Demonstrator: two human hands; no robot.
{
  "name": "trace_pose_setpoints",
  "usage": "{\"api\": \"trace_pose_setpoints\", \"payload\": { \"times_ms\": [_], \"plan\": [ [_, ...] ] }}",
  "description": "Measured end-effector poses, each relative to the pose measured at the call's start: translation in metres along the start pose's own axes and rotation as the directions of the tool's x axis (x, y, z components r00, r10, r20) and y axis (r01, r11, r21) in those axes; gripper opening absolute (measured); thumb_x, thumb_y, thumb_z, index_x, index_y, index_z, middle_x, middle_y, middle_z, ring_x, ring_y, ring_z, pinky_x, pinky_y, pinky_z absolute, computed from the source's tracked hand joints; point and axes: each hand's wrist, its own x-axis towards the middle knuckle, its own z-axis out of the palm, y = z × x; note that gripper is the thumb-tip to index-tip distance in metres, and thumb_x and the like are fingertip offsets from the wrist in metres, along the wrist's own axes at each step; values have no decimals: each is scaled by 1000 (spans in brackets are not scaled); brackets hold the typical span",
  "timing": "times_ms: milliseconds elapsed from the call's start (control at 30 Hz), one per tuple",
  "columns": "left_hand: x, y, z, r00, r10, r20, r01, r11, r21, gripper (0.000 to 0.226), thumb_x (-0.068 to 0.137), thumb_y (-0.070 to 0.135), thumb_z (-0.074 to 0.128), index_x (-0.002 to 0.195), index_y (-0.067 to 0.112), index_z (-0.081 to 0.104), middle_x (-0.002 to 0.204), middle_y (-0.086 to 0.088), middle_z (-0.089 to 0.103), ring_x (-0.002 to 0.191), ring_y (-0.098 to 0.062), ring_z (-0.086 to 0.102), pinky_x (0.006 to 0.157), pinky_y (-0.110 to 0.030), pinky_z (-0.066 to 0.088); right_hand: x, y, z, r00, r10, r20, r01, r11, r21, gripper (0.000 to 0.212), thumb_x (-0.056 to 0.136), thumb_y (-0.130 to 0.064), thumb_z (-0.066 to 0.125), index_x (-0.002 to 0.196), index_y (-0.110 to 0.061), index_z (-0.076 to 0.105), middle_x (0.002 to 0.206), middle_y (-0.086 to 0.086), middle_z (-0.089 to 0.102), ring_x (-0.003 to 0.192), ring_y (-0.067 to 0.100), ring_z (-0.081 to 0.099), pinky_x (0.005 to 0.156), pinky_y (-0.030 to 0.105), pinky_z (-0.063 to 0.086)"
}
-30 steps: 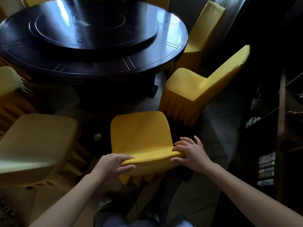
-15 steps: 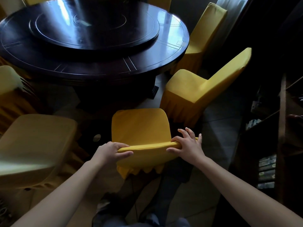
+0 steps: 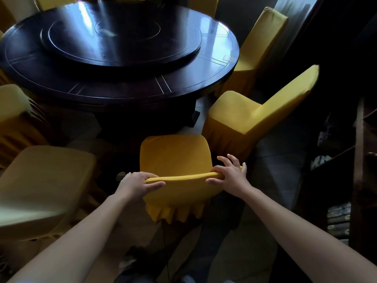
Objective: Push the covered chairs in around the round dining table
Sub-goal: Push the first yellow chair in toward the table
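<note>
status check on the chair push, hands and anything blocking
Left hand and right hand both gripping top of the chair back. Seat short of the round table. Neighbouring chair close on its right.

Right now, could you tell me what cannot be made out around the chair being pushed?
All in the head view:
- Legs of the held chair: hidden by its skirt.
- Left hand and right hand fingertips: partly behind the backrest top.
- Gap under the table: too dark.
- Left chair: blurred, cut by the edge.
- Shelf contents: too dark.
</note>
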Motion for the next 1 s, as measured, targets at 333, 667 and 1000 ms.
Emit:
{"api": "trace_pose_setpoints", "payload": {
  "times_ms": [333,667,1000],
  "plan": [
    [29,4,-12,1000,-25,2,25,996,-85,62,71,68,50,113,24,66,92,10,63,77,-5,60,60,-19,48,37,2,-14,1000,-4,20,4,1000,-1,49,75,-72,52,111,-41,63,156,-3,23,146,24,-2,111,63,-2],
    [74,-5,-29,998,-47,30,50,990,-133,64,64,72,50,106,26,67,87,9,65,76,-9,61,60,-24,51,85,2,-22,1000,-11,5,11,1000,0,50,75,-72,53,108,-36,65,152,-5,30,145,22,3,112,60,0],
    [116,-9,-40,996,-84,22,86,985,-151,71,61,76,50,106,24,68,90,8,67,79,-9,62,67,-28,56,129,6,-40,999,-24,26,24,1000,14,50,75,-71,54,107,-34,65,152,-5,31,145,22,4,112,60,0]
  ]
}}
